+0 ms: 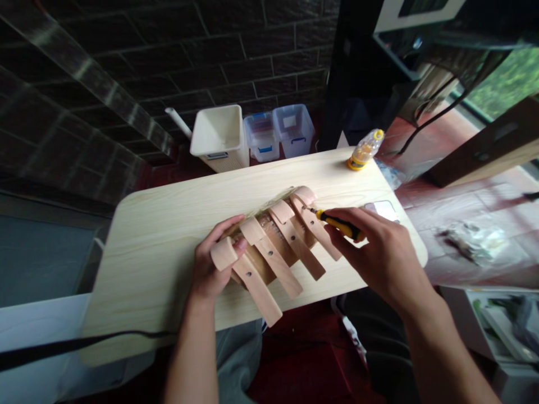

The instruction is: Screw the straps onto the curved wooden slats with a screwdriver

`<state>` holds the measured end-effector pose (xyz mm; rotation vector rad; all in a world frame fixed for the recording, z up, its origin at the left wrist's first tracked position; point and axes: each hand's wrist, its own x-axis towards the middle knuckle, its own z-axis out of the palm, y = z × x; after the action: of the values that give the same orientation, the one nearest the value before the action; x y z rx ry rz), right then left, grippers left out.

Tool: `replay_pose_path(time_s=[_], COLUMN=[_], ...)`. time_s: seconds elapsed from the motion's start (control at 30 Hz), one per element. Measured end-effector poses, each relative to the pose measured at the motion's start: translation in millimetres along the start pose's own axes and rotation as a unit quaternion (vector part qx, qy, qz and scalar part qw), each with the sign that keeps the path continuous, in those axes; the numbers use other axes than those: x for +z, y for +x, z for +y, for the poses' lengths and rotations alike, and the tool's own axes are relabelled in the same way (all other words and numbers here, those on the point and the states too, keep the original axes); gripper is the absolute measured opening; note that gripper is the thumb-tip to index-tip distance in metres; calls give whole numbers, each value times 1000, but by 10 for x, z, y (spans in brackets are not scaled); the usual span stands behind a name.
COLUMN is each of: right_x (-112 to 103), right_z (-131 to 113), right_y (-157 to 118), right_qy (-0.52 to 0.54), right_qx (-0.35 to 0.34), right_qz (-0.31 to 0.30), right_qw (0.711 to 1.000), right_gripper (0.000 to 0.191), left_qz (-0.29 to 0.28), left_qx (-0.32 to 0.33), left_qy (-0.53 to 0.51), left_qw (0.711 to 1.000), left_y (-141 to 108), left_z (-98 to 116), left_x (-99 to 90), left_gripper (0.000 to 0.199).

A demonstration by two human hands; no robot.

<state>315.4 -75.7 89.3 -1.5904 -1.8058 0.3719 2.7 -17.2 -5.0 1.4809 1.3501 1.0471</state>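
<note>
A brown block-like body (275, 266), partly covered in clear plastic film, lies near the front of the table. Several pale wooden pieces, among them a wooden slat (280, 269), cross it side by side, with rounded ends at the top and dark screw holes or heads. My left hand (214, 261) grips the left end, its thumb against the leftmost wooden piece. In my right hand (370, 235) is a yellow and black screwdriver (343, 224). Its tip meets the rightmost wooden piece near a dark screw spot (305, 208).
The light wood table (168, 224) carries a clear bottle with yellow cap and base (365, 150) and a phone-like flat object (382, 211). Behind it stand a cream bin (221, 132) and two clear plastic boxes (292, 129). A crumpled plastic bag (474, 241) lies at right.
</note>
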Motion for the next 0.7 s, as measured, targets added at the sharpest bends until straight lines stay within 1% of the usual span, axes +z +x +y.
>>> replay_pose_path(time_s=[0.13, 0.27, 0.4, 0.53, 0.7], right_x=[9, -23, -32, -7, 13], right_z=[6, 5, -5, -5, 0], right_y=[1, -17, -39, -48, -52], right_qy=[-8, -39, -57, -60, -73], right_qx=[-3, -21, -28, -27, -39], right_qz=[-14, -35, -35, -41, -28], right_qw=[1000, 998, 997, 997, 996], right_gripper=[23, 29, 31, 31, 31], left_qz=[5, 4, 3, 3, -5], left_qx=[4, 12, 19, 18, 24], left_qy=[-10, -18, -16, -15, -21], left_qw=[1000, 1000, 1000, 1000, 999], left_y=[-1, 0, 4, 2, 4], left_z=[5, -3, -14, -9, -2], left_x=[14, 20, 17, 15, 12], left_gripper=[66, 66, 68, 65, 65])
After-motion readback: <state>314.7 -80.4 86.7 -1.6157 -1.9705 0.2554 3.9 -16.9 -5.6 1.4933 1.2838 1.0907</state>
